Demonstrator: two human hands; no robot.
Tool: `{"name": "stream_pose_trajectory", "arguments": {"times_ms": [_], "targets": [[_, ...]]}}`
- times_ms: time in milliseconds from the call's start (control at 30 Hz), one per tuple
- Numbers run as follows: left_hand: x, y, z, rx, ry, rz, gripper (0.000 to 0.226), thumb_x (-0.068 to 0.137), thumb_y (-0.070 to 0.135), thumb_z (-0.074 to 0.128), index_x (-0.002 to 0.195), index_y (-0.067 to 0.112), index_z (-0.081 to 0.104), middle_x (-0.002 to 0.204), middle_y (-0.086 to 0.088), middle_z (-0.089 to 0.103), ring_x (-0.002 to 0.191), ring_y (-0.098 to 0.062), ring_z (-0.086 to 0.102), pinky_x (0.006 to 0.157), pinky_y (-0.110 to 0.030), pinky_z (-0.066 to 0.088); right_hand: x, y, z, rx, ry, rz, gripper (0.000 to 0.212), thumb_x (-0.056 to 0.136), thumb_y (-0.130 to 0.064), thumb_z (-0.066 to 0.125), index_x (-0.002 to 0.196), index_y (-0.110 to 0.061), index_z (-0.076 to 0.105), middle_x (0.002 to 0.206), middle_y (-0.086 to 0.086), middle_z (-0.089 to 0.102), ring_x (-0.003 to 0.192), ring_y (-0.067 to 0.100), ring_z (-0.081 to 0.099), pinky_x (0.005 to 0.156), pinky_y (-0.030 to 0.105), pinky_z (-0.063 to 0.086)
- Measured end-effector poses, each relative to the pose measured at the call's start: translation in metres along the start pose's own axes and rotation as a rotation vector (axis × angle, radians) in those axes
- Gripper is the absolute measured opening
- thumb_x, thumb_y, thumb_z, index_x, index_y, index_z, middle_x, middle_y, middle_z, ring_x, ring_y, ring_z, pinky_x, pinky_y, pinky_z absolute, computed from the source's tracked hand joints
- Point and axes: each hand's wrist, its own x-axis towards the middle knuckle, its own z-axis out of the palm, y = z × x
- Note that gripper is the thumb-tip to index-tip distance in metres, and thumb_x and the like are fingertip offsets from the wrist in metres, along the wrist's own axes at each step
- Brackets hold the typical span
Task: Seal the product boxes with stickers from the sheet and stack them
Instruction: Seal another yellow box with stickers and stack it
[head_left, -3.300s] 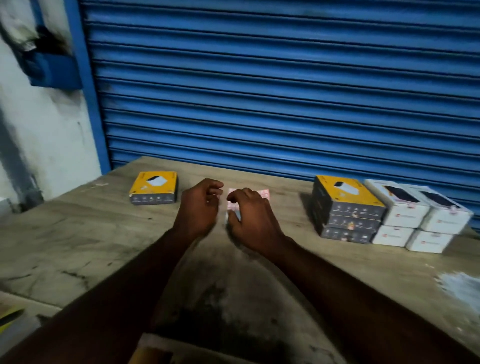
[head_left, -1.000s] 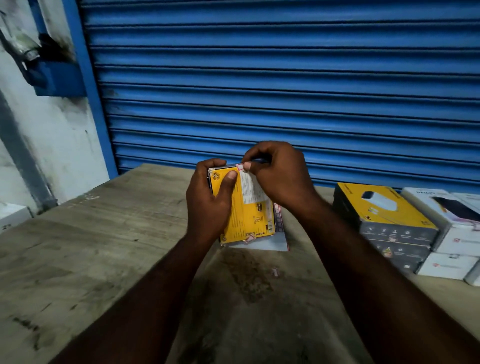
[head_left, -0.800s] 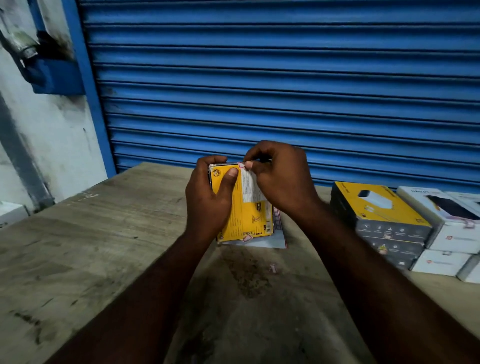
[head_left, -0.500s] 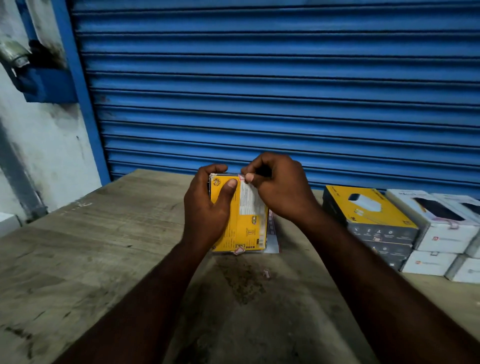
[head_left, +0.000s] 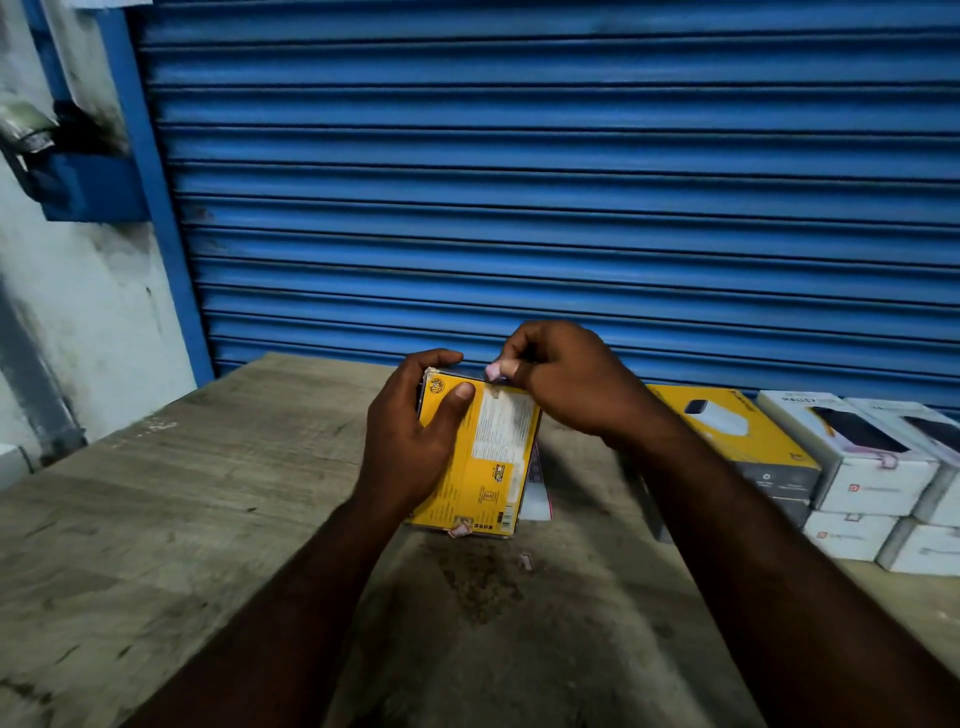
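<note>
My left hand (head_left: 413, 441) grips a yellow product box (head_left: 485, 467), held tilted on its lower edge on the wooden table (head_left: 208, 519), its back face with a white label toward me. My right hand (head_left: 566, 382) is at the box's top edge, its thumb and fingers pressing a small pink sticker (head_left: 493, 371) there. Another pink sticker (head_left: 460, 530) sits on the box's bottom edge. The sticker sheet (head_left: 537, 493) lies behind the box, mostly hidden.
A stack of yellow-topped boxes (head_left: 737, 441) stands at the right, with white boxes (head_left: 872, 467) stacked beside it. A small sticker scrap (head_left: 524, 561) lies on the table. A blue roller shutter (head_left: 519, 182) closes off the far side.
Since 3.3 s ago the yellow box came from the table's left into my hands over the sheet. In the last second my right fingers stayed at its top edge, pressing the sticker.
</note>
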Motion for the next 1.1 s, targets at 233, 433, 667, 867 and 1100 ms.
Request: {"name": "stream_pose_trajectory", "arguments": {"times_ms": [233,433,667,867,1100], "targets": [[0.003,0.006,-0.003,-0.003,-0.020,0.035,0.028,0.091,0.035,0.060,0.118,0.028,0.061,0.100,0.006,0.069,0.082,-0.013,0.066,0.075,-0.026,0.054,-0.002,-0.002,-0.013,-0.145,-0.097,-0.125,0.005,0.092,-0.021,0.065,0.087,-0.022,0.066,0.084,-0.010,0.069,0.081,-0.005,0.062,0.072,0.025,0.049],[0.002,0.010,-0.005,0.014,-0.044,0.068,0.031,0.090,0.041,0.057,0.118,0.030,0.061,0.104,0.005,0.069,0.090,-0.014,0.067,0.081,-0.040,0.056,-0.011,-0.012,-0.020,-0.355,-0.203,-0.153,0.011,0.087,-0.032,0.072,0.088,-0.027,0.062,0.091,-0.010,0.065,0.090,0.010,0.062,0.083,0.039,0.054],[0.000,0.016,-0.003,0.047,-0.065,0.096,0.031,0.090,0.044,0.056,0.119,0.033,0.060,0.106,0.007,0.068,0.094,-0.010,0.066,0.082,-0.039,0.055,-0.014,-0.017,-0.018,-0.503,-0.169,-0.162,0.012,0.085,-0.028,0.072,0.091,-0.025,0.062,0.094,-0.004,0.063,0.091,0.015,0.060,0.081,0.042,0.054],[0.000,0.016,-0.003,0.040,-0.062,0.092,0.031,0.090,0.042,0.057,0.119,0.031,0.061,0.106,0.006,0.067,0.095,-0.012,0.066,0.083,-0.046,0.055,-0.014,-0.018,-0.013,-0.541,-0.120,-0.176,0.018,0.083,-0.035,0.073,0.086,-0.028,0.058,0.094,-0.003,0.062,0.090,0.016,0.060,0.078,0.042,0.054],[-0.001,0.017,-0.003,0.045,-0.064,0.102,0.031,0.091,0.044,0.056,0.119,0.032,0.060,0.106,0.005,0.067,0.094,-0.012,0.067,0.082,-0.046,0.056,-0.014,-0.016,-0.012,-0.566,-0.093,-0.206,0.017,0.084,-0.035,0.072,0.089,-0.026,0.058,0.094,-0.002,0.062,0.090,0.019,0.060,0.077,0.042,0.053]]}}
